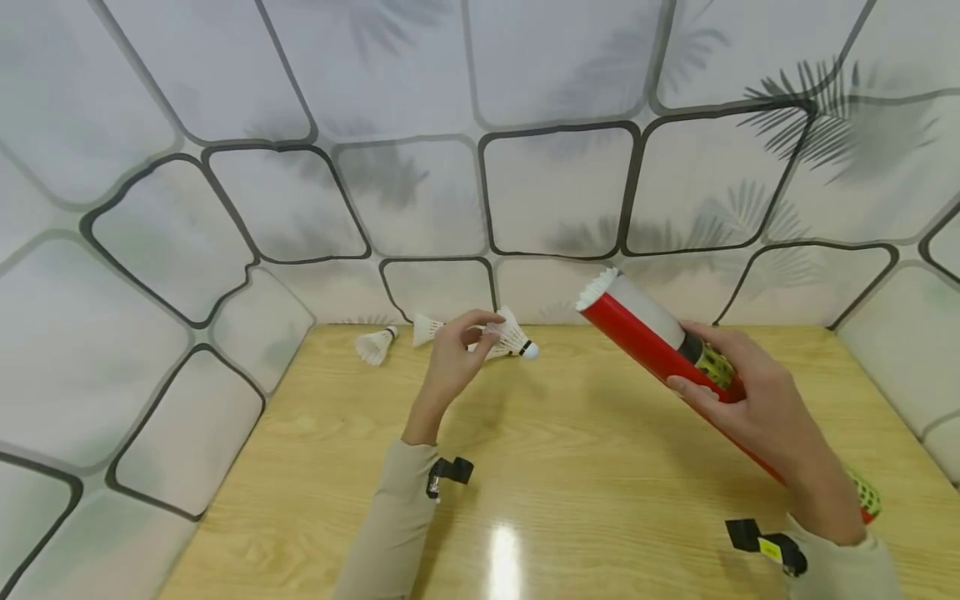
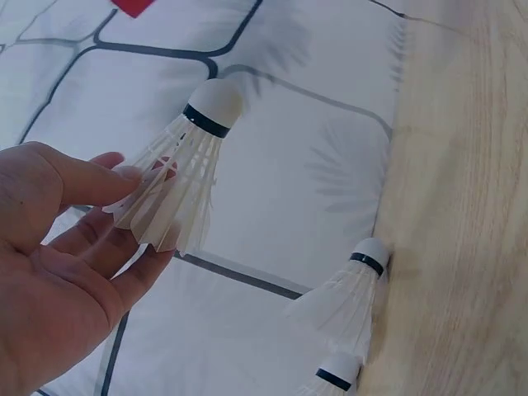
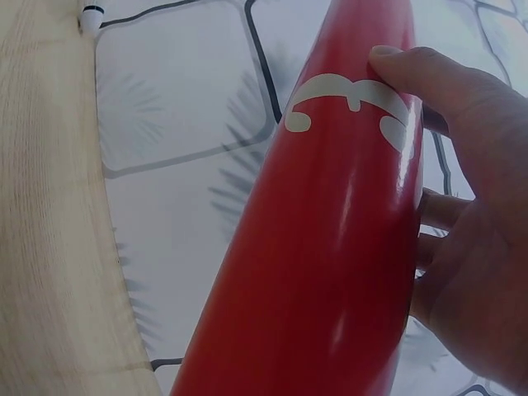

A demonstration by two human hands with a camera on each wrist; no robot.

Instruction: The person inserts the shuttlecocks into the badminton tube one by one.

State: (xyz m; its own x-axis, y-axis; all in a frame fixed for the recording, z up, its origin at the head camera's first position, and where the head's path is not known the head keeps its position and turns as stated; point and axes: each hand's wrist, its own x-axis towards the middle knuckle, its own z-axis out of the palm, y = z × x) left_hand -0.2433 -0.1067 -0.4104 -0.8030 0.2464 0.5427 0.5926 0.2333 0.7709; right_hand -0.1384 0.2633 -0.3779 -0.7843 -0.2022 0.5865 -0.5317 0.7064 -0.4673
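In my left hand (image 1: 459, 354) a white shuttlecock (image 2: 186, 177) is pinched by its feather skirt, its cork tip and black band pointing away from the fingers. My right hand (image 1: 757, 400) grips a long red tube (image 1: 637, 335) around its middle, thumb along the near side. The tube tilts, its upper end raised toward the left, and white feather edges (image 1: 595, 289) show at that end. A pale mark is printed on the red surface (image 3: 305, 239) in the right wrist view. How many shuttlecocks sit inside the tube is hidden.
Loose shuttlecocks lie along the back edge of the wooden table (image 1: 322, 467); one shuttlecock (image 1: 376, 344) is at the left, another shuttlecock (image 1: 425, 329) close by, partly behind the left hand. A patterned cloth wall (image 1: 420, 200) rises behind the table and at its sides.
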